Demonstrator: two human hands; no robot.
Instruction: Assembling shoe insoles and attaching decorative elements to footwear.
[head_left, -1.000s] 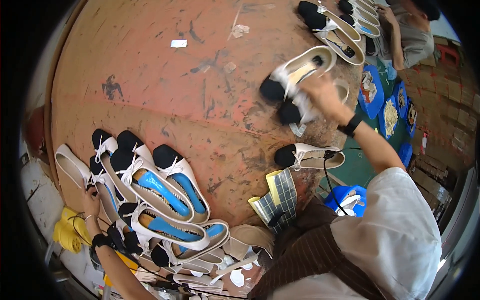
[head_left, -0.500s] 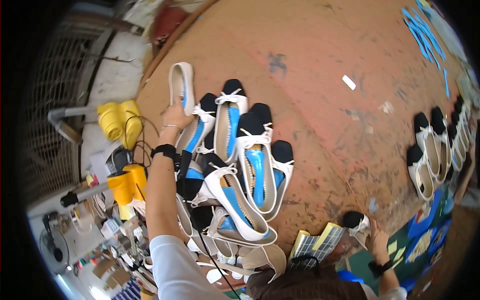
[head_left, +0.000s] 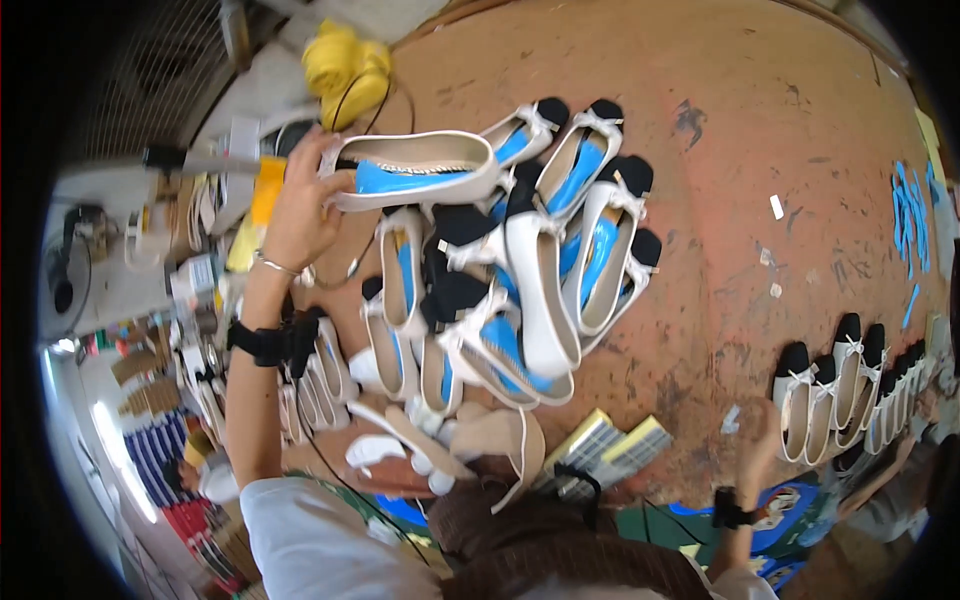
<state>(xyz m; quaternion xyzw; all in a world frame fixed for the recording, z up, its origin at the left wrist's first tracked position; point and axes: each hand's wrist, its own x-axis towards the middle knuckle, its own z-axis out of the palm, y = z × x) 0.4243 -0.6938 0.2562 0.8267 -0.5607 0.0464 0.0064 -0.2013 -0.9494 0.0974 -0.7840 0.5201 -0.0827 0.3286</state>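
My left hand [head_left: 303,215] is closed on one end of a white ballet flat [head_left: 420,180] with a blue insert inside. The flat is held above the left side of a heap of similar shoes. In that heap, one white flat with a black toe [head_left: 543,285] lies tilted on top of others, and many have small white bows. My right hand [head_left: 757,440] is smeared by motion, so its fingers cannot be made out. It is just left of a row of black-toed white flats [head_left: 795,410] at the table's right side.
The brown worktable [head_left: 760,130] bears blue strips [head_left: 910,225] at its far right and small white scraps. Near its front edge lie grid-patterned yellow-edged pads [head_left: 610,455] and beige pieces [head_left: 500,440]. A yellow machine part [head_left: 347,72] stands at back left, with cables close by.
My left hand has lifted the white flat and turned it sideways. The black-toed flat by my right hand no longer shows there; the right row appears longer. The view has shifted.
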